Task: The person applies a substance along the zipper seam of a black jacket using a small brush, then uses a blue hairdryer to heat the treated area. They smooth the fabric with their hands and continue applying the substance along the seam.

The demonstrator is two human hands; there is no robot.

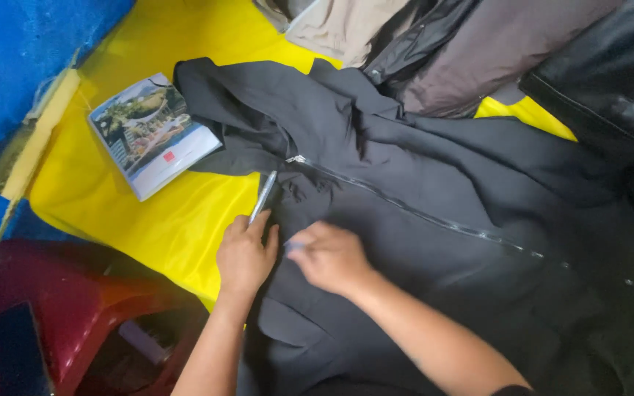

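A black zip-up hooded jacket [434, 183] lies spread on a yellow sheet [177, 220]. A silver zipper [405, 209] runs diagonally across it. My left hand [245, 257] rests at the jacket's near edge and holds a slim silver pen-like stick [263, 196] that points up toward the collar. Just to its right, my right hand [329, 257] presses on the black fabric, with something small and pale pinched at its fingertips. The two hands are nearly touching.
A glossy booklet with a landscape photo [152, 136] lies on the yellow sheet, left of the hood. Folded beige, brown and black garments [471, 51] are piled at the top right. A red plastic stool [60, 308] with a dark phone [16, 352] stands bottom left. Blue wall at left.
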